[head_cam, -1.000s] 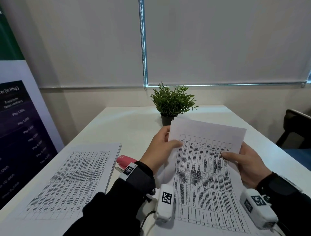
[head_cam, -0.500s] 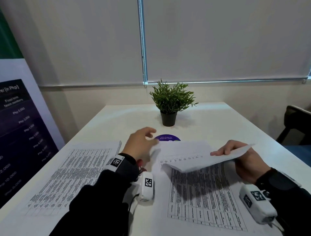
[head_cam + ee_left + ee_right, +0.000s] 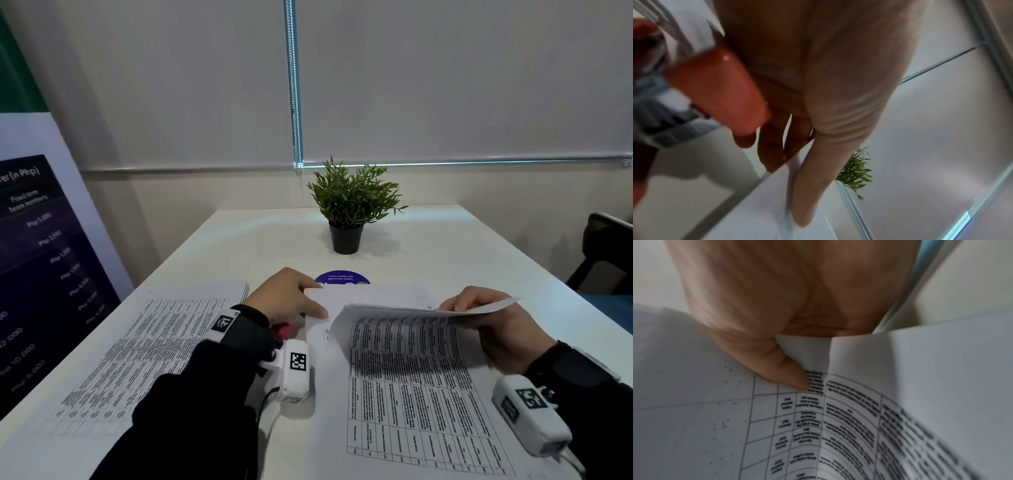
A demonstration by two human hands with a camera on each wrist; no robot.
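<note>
While pinching the far right corner of the top printed sheet (image 3: 404,334) between the thumb and curled fingers of the right hand (image 3: 503,329), holds that far end clear of the surface (image 3: 445,246) and bows it over toward six o'clock, table side up. Presses the thumb tip onto the printed grid, as seen from the right wrist, and hides the fingers behind the paper. Throws a dark shadow across the printed page (image 3: 428,428) lying flat beneath, at five o'clock on the surface.

With the left hand (image 3: 287,301), at nine o'clock from the raised sheet, pinches the far left corner of a blank-faced sheet (image 3: 363,296), thumb on top and fingers underneath. Covers most of a red stapler (image 3: 281,330) below the palm; cannot tell whether touching it.

Elsewhere on the surface, finds a stack of printed pages (image 3: 144,342) at eight o'clock, a potted plant (image 3: 349,205) at twelve, and a round purple sticker (image 3: 342,278) between plant and sheets, partly under the blank-faced sheet. Beyond the surface, shows a banner (image 3: 34,257) at nine o'clock and a chair (image 3: 606,246) at three.
</note>
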